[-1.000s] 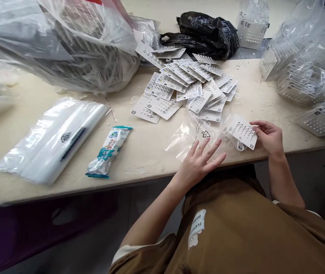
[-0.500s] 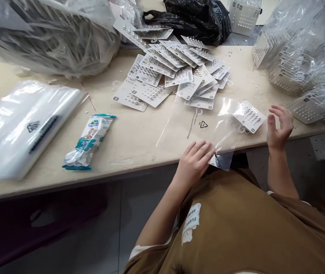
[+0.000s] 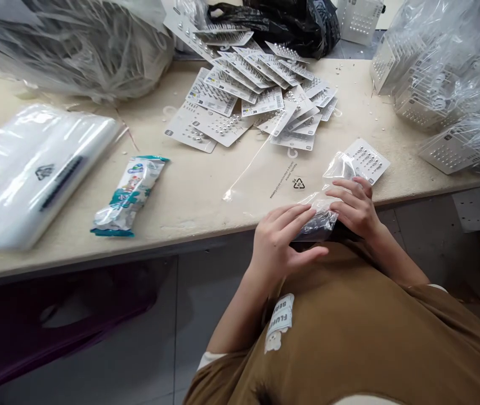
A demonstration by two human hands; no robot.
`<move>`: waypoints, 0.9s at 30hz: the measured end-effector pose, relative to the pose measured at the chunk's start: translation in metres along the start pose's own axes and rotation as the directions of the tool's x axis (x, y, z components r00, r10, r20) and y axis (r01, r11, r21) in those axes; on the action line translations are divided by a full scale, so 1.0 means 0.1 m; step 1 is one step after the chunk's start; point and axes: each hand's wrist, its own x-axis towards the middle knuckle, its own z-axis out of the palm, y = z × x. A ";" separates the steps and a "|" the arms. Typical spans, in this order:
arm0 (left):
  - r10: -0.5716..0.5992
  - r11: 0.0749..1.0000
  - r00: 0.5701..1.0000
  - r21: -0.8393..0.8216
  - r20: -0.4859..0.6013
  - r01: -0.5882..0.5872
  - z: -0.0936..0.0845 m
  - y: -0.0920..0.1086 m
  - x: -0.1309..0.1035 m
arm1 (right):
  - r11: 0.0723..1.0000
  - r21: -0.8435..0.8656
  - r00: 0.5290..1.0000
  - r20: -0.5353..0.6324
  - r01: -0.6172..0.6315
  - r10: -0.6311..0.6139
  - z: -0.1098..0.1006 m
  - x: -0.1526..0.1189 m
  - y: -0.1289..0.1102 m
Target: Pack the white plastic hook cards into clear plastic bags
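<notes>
A clear plastic bag (image 3: 260, 185) printed with a recycling mark lies flat on the table, its near end crumpled at the table's edge. Across that end rests my left hand (image 3: 279, 236), fingers stretched out and thumb spread away. My right hand (image 3: 355, 208) has bent fingers on the bag's bunched right side, pinching the film; its thumb is hidden. Just beyond my right fingers lies a white card of pearl-like studs (image 3: 367, 160), partly under the film. Farther back is a loose heap of similar cards (image 3: 223, 129), some showing printed labels.
A stack of folded clear bags (image 3: 24, 174) and a teal-and-white snack packet (image 3: 130, 197) lie on the left. Large filled plastic bags stand at back left (image 3: 96, 50) and right (image 3: 438, 84). A black plastic bag (image 3: 294, 28) sits behind the heap. Small beads dot the tabletop.
My right hand has come left from beside the card onto the clear bag. My left thumb now shows, spread out. The bag's near right side has become bunched up.
</notes>
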 end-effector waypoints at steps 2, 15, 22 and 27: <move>-0.043 0.991 0.999 0.123 -0.030 0.046 0.07 0.13 0.03 | 0.999 -0.019 1.000 -0.008 0.026 -0.026 0.02 0.06 -0.07; -0.320 0.947 0.946 -0.041 -0.053 0.318 0.20 0.10 0.05 | 0.980 -0.166 0.976 -0.207 -0.111 0.075 0.31 -0.51 0.02; -0.112 0.978 0.915 0.120 -0.388 0.171 0.26 0.11 0.06 | 0.984 0.157 0.969 0.218 0.084 -0.118 0.01 -0.32 -0.11; 0.167 0.982 0.927 0.143 -0.336 -0.125 0.36 0.15 0.05 | 0.970 0.242 0.956 0.289 -0.019 -0.053 -0.04 -0.05 -0.16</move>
